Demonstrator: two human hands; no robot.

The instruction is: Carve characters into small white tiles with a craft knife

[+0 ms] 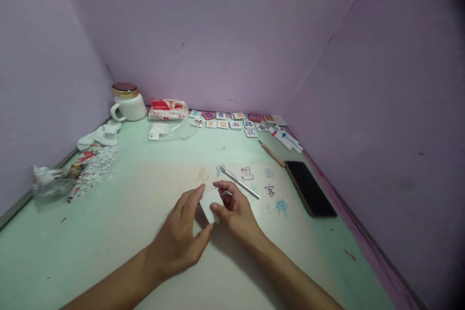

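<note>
A small white square block (211, 205) is held just above the table, in front of me. My right hand (236, 210) grips it with the thumb on its face and the fingers behind. At its left side, my left hand (187, 227) frames it between fingertips at the upper corner and the thumb at the lower edge. A slim silver pen-like tool (240, 183) lies just beyond my right hand. Around it, coloured handwritten characters (269, 191) mark the pale work surface (145, 193).
Character tiles (235, 126) line the back, near white markers (285, 138). A wooden-handled tool (272, 153) and a phone (310, 189) lie right. Left are a lidded mug (129, 106), a red-white packet (168, 110), shavings (96, 164) and a clear plastic container (54, 189).
</note>
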